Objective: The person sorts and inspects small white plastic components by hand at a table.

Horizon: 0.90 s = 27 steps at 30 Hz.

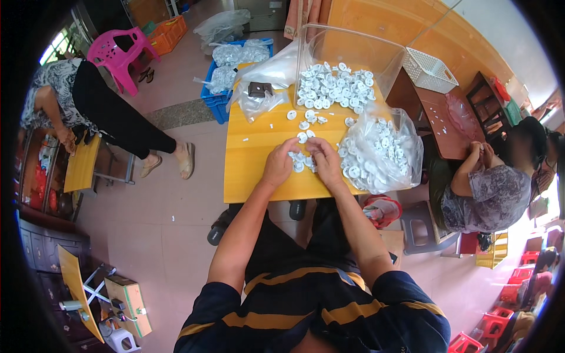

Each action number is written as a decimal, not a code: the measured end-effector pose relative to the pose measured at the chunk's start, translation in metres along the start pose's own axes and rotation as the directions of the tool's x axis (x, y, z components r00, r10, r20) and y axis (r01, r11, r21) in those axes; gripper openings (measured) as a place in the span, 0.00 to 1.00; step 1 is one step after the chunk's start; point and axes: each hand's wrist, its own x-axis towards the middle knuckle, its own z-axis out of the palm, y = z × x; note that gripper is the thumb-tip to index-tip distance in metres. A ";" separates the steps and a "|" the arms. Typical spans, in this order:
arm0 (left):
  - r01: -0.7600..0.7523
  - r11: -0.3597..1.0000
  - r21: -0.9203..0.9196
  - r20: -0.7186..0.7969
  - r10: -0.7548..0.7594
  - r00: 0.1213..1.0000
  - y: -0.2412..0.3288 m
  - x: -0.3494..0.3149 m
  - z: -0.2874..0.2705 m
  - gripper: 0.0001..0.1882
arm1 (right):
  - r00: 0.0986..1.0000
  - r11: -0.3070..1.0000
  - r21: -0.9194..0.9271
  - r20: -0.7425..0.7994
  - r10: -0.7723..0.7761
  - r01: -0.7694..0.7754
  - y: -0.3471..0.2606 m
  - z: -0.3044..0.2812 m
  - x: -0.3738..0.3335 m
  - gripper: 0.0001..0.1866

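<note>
Both my hands hover close together over the near part of a yellow tabletop [253,179], fingers curled inward. My left hand [279,162] and my right hand [326,161] are closed at the fingertips; whatever they pinch is too small or hidden to make out. Between and below them lies a small cluster of white round plastic parts [301,164]. Just beyond my fingertips sit a few more loose white parts [304,125]. Beside my right hand, a clear plastic bag [382,154] bulges with many of the same parts.
A clear bin [385,65] with a heap of white parts [335,88] stands at the far side. Left of it lies a small dark brown object [259,89] on plastic film. Blue crates [219,106] hold bagged items. A co-worker [488,188] sits right; another person [100,106] stands left.
</note>
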 end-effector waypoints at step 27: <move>0.126 0.978 0.165 -0.116 -0.108 0.987 -0.034 0.069 -0.020 0.26 | 0.944 0.807 -0.558 -0.119 -0.308 0.193 0.017 0.003 0.082 0.19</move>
